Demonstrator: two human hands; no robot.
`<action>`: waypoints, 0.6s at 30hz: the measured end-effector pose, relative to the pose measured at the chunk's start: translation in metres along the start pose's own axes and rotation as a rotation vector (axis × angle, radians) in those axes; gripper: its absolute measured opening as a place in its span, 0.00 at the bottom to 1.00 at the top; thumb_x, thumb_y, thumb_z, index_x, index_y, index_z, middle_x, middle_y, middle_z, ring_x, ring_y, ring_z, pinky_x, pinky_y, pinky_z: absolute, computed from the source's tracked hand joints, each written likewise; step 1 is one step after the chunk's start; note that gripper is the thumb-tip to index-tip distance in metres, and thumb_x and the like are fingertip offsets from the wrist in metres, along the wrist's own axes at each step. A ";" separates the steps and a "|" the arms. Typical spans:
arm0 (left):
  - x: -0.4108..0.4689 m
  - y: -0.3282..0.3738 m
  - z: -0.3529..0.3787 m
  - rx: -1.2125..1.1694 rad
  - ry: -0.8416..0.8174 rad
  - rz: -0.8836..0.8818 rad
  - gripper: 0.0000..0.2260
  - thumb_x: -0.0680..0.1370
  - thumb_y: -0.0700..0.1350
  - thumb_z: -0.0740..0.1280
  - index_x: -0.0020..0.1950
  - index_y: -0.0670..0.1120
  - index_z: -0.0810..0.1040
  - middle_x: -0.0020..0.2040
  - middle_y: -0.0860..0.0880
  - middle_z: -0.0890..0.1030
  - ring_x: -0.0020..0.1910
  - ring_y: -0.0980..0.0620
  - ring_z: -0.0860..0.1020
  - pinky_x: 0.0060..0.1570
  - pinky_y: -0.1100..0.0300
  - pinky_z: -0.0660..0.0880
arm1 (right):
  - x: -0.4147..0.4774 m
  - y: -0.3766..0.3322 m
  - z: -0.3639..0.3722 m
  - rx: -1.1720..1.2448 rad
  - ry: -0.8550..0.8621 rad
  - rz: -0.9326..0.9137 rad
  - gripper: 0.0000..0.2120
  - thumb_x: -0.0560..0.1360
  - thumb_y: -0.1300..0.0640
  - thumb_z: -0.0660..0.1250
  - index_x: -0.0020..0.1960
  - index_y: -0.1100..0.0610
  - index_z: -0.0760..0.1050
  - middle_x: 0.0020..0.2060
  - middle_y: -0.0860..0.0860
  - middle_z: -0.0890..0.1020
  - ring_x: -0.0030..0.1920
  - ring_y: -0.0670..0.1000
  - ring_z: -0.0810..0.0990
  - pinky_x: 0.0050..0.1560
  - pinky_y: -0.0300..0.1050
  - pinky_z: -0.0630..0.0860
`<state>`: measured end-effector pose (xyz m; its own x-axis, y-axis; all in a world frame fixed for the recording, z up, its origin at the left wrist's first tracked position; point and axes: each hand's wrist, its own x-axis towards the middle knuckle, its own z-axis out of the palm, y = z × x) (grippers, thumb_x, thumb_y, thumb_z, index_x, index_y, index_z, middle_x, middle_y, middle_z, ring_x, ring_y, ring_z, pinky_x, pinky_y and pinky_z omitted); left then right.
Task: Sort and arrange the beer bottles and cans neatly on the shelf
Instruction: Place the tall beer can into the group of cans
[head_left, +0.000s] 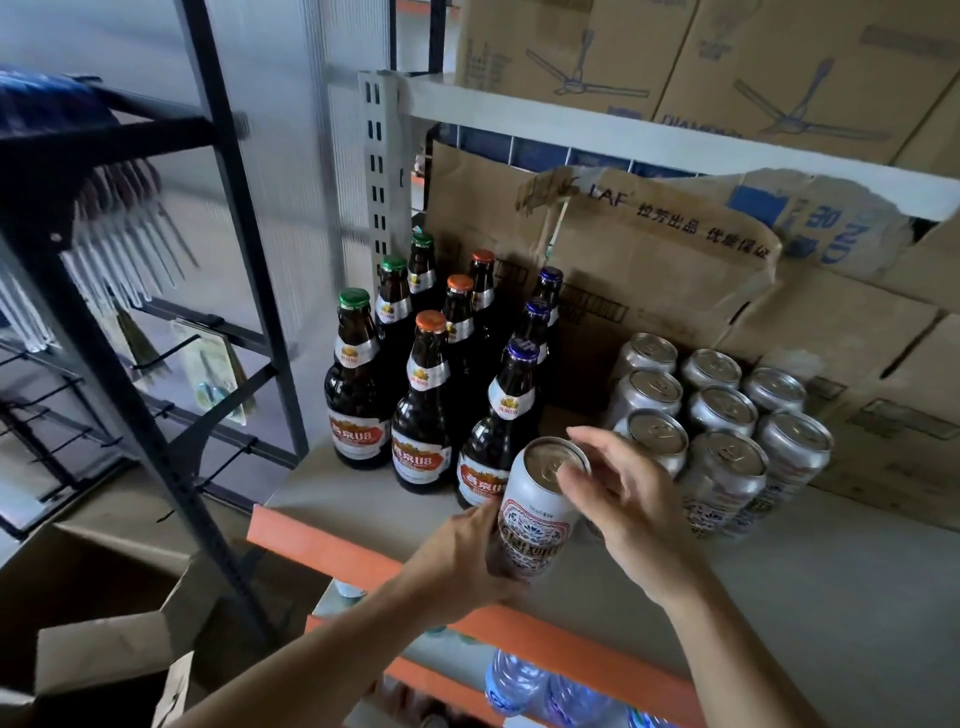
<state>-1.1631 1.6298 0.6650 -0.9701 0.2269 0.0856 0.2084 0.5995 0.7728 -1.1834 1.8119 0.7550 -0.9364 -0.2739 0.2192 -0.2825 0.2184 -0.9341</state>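
A silver beer can (537, 512) with a red and dark pattern stands tilted at the shelf's (779, 597) front. My left hand (457, 561) grips its lower body. My right hand (623, 504) touches its top rim from the right. Behind it, brown beer bottles stand in three rows by cap colour: green (357, 384), orange (423, 405) and purple (501, 421). To the right, several silver cans (727, 452) stand grouped in rows.
Torn cardboard boxes (649, 270) fill the back of the shelf. The shelf's orange front beam (332, 551) runs below my hands. Water bottles (519, 686) sit on the lower shelf. A black rack (171, 312) with hanging tools stands left; an open box (104, 649) lies on the floor.
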 end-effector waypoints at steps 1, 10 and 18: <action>0.000 0.000 0.000 -0.004 0.006 -0.009 0.33 0.62 0.52 0.78 0.64 0.49 0.73 0.55 0.53 0.82 0.50 0.58 0.80 0.51 0.63 0.76 | 0.000 0.001 0.002 -0.033 -0.034 0.019 0.27 0.64 0.40 0.73 0.60 0.49 0.76 0.51 0.44 0.85 0.53 0.43 0.83 0.54 0.39 0.76; -0.003 0.009 -0.015 -0.245 -0.213 -0.027 0.35 0.64 0.50 0.81 0.66 0.55 0.69 0.57 0.52 0.81 0.54 0.55 0.80 0.55 0.61 0.79 | 0.011 -0.015 0.010 -0.020 0.183 -0.049 0.19 0.66 0.36 0.72 0.49 0.49 0.83 0.40 0.51 0.86 0.43 0.46 0.84 0.46 0.46 0.78; -0.003 0.059 -0.044 -0.608 -0.450 0.051 0.31 0.69 0.33 0.76 0.68 0.50 0.71 0.60 0.44 0.81 0.60 0.46 0.80 0.56 0.55 0.78 | 0.027 -0.051 -0.011 0.079 0.463 0.117 0.30 0.63 0.34 0.75 0.24 0.58 0.70 0.24 0.50 0.65 0.30 0.48 0.65 0.33 0.46 0.60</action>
<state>-1.1533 1.6312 0.7382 -0.7897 0.6126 -0.0334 0.0202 0.0804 0.9966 -1.1965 1.8033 0.8115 -0.9603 0.1977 0.1966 -0.1695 0.1460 -0.9747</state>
